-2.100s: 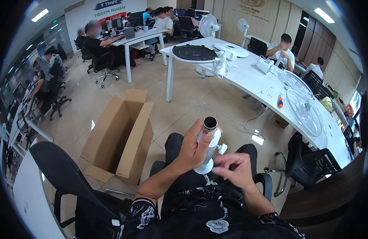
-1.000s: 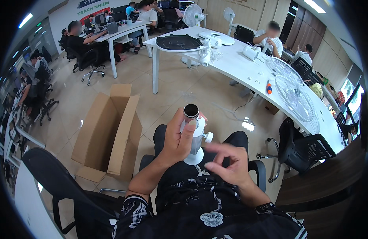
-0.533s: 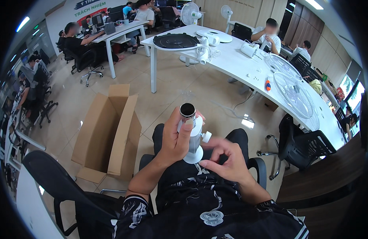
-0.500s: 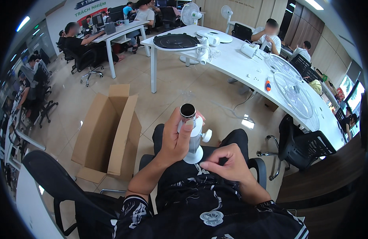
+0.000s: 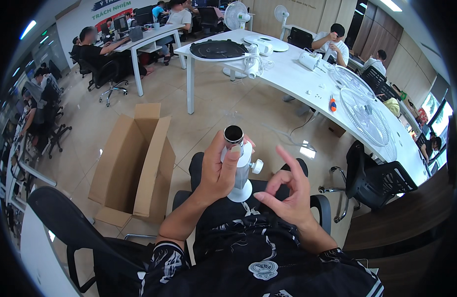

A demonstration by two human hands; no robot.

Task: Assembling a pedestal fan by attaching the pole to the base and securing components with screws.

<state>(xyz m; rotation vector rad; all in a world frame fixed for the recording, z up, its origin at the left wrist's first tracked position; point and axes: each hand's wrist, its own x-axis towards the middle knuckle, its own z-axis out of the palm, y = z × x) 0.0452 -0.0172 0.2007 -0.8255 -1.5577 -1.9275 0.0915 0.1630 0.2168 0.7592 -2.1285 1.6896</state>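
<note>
My left hand (image 5: 217,171) is wrapped round a white fan stand tube (image 5: 242,179), held upright above my lap. Its metal upper end shows a dark round opening toward me, and a flared white rim forms its lower end. A white knob (image 5: 257,166) sticks out from its right side. Close to the right of the tube, my right hand (image 5: 294,198) is held in the air, its index finger stretched up and thumb apart. Nothing shows in that hand, and it does not touch the tube.
An open cardboard box (image 5: 154,168) stands on the floor to my left. Ahead, a long white table (image 5: 288,74) carries wire fan grilles (image 5: 365,116), a white fan motor (image 5: 310,61), a black round grille (image 5: 218,49) and an orange-blue screwdriver (image 5: 333,104). Black chairs (image 5: 374,173) stand on both sides.
My right hand has opened from curled fingers, its index finger now raised. The left hand keeps its hold on the tube, almost unmoved.
</note>
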